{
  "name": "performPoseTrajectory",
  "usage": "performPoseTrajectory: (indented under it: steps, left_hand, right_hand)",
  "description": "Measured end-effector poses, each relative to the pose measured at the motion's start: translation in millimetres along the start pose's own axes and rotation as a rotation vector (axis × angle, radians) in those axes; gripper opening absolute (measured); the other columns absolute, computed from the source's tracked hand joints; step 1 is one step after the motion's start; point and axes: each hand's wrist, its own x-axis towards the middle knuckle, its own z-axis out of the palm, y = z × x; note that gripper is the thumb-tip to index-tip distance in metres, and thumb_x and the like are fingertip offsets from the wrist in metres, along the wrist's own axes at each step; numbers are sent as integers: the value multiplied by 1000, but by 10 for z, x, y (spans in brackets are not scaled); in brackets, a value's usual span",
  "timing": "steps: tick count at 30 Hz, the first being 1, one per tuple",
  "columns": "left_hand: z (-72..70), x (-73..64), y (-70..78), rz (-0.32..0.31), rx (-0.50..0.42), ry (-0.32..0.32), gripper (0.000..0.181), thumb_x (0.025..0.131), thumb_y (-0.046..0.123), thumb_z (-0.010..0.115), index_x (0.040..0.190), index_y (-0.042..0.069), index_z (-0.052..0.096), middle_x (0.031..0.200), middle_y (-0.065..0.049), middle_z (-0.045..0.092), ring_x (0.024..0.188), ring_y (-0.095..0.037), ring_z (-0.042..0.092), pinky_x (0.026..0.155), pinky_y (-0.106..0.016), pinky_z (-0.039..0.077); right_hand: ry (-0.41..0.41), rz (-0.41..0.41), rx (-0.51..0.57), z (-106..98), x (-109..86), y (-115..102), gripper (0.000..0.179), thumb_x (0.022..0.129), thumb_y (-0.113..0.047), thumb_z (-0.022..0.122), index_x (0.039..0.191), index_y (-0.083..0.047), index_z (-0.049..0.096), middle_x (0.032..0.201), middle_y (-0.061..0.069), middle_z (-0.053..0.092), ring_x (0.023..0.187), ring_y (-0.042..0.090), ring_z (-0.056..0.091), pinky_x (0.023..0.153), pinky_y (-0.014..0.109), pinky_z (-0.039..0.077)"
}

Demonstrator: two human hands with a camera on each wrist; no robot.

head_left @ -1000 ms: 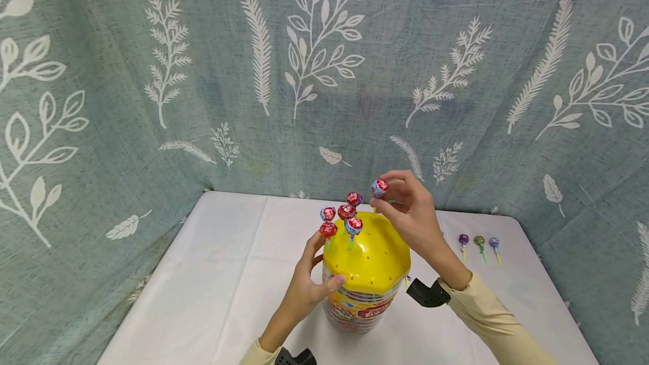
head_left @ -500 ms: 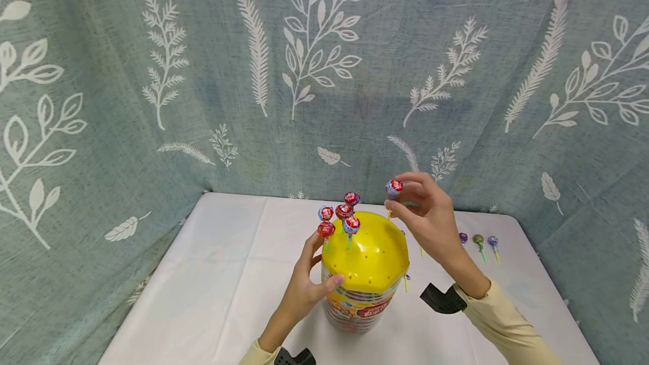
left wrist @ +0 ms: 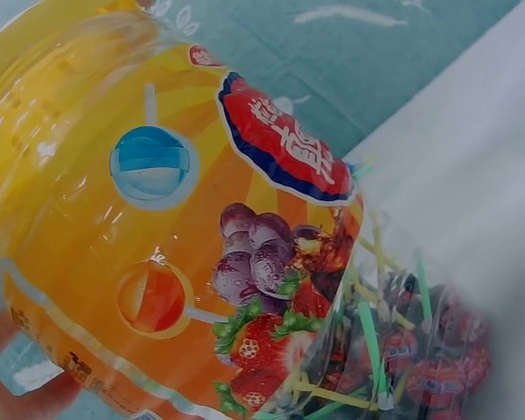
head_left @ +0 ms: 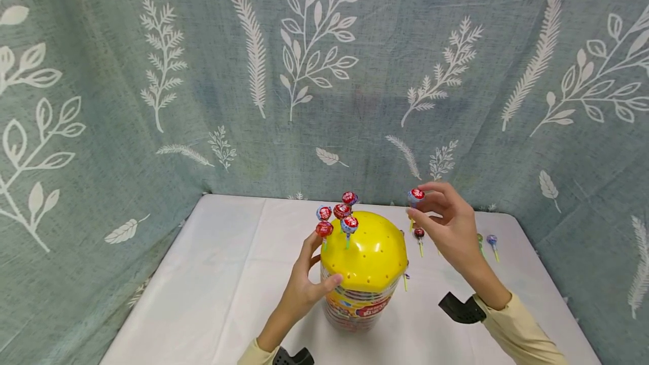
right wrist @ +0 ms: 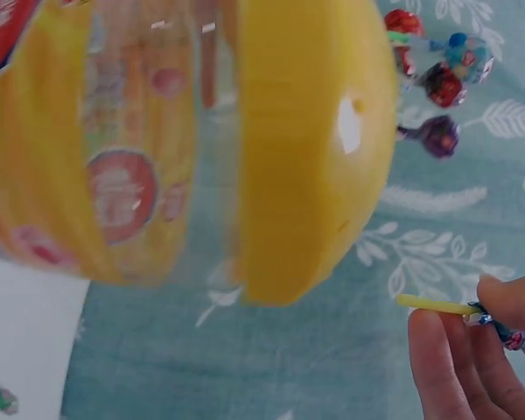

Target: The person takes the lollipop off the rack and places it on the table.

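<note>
My left hand (head_left: 302, 286) grips the clear candy jar (head_left: 355, 311) at its left side, thumb near the front rim of the yellow lid (head_left: 370, 255). Several wrapped lollipops (head_left: 350, 224) stand upright in small holes at the lid's back left. To the right of the lid, in the air, my right hand (head_left: 453, 227) pinches a blue-and-red lollipop (head_left: 416, 196) near its head. In the right wrist view that lollipop's yellow stick (right wrist: 433, 304) points toward the lid. More lollipops (left wrist: 420, 359) show through the jar's lower part in the left wrist view.
Loose lollipops lie on the white table (head_left: 213, 275) right of the jar, among them a dark red one (head_left: 419, 234) and a blue one (head_left: 492, 240). My right hand hides part of that row. A leaf-patterned curtain (head_left: 324, 100) closes off the back and sides.
My right hand has moved right, away from above the lid to beside it, carrying the lollipop. It uncovers a dark red lollipop on the table. My left hand keeps its grip on the jar.
</note>
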Motion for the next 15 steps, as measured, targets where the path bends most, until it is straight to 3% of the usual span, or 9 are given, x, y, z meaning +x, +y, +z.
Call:
performPoseTrajectory:
  steps: [6, 15]
  left_hand:
    - [-5, 6, 12, 7, 24, -1, 80, 79, 40, 66, 147, 28, 25, 148, 0, 34, 134, -25, 32, 100, -56, 35]
    - [5, 10, 17, 16, 51, 6, 80, 78, 42, 66, 146, 29, 26, 147, 1, 35, 133, -25, 33, 98, -56, 37]
  right_hand:
    - [-3, 70, -62, -81, -110, 48, 45, 78, 10, 69, 119, 0, 54, 86, 19, 65, 64, 23, 64, 58, 30, 56]
    - [-30, 150, -154, -219, -313, 363, 42, 79, 2, 72, 118, -4, 56, 84, 12, 64, 67, 24, 65, 56, 32, 56]
